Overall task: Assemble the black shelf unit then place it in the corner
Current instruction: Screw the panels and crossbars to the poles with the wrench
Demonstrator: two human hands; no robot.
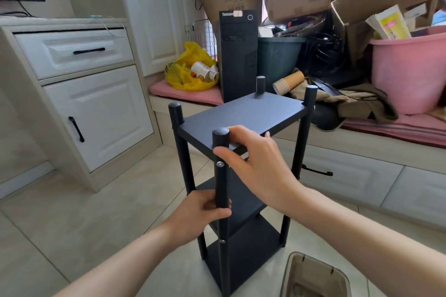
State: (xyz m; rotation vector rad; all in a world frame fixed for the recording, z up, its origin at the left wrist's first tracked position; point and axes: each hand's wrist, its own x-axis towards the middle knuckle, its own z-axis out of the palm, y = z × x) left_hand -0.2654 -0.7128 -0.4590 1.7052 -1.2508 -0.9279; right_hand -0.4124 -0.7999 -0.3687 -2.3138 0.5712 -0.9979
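The black shelf unit [243, 113] stands upright on the tiled floor in front of me, with three boards and several round posts. Silver screw heads show on its near post [220, 176]. My left hand [205, 212] grips that near post at about the height of the middle board. My right hand [253, 159] holds the top of the same post, thumb in front and fingers curled behind, resting over the near corner of the top board.
A white cabinet [96, 108] with drawers stands at the left. Behind the shelf a window bench holds a black computer tower [237, 55], a yellow bag [188, 67], cardboard boxes and a pink tub [410, 72]. A clear plastic bin [313, 277] sits on the floor at the lower right.
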